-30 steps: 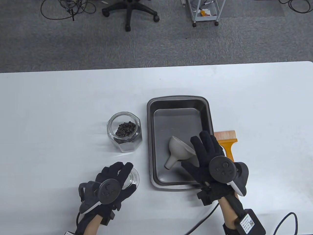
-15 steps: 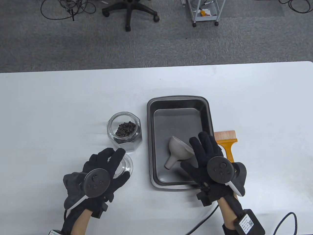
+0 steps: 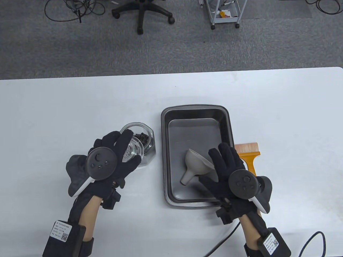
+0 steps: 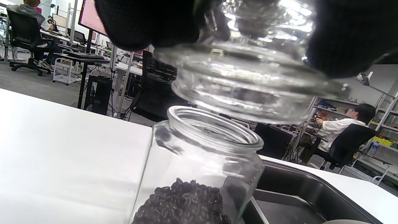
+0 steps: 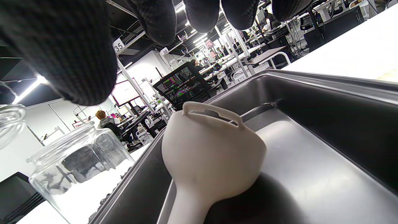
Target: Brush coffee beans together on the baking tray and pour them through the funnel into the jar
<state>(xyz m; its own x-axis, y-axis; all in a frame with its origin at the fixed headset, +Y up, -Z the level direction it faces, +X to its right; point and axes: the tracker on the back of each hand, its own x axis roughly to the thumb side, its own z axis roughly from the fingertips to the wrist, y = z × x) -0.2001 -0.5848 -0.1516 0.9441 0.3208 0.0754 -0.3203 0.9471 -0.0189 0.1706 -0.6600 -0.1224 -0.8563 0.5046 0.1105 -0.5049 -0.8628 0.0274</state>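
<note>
My left hand grips a clear glass lid and holds it in the air just over the near rim of the glass jar. The jar stands open with coffee beans in its bottom. In the left wrist view the lid hangs slightly above the jar mouth, not touching it. The dark baking tray holds a grey funnel lying on its side, and I see no beans in the tray. My right hand hovers open over the funnel, fingers straight and clear of it.
An orange-handled brush lies on the white table just right of the tray, beside my right hand. Cables trail from both wrists at the table's near edge. Beyond the far edge stand an office chair and a wire trolley.
My left hand has lifted the glass lid off the table and carried it away from me, up over the jar's near rim. The right hand has barely shifted.
</note>
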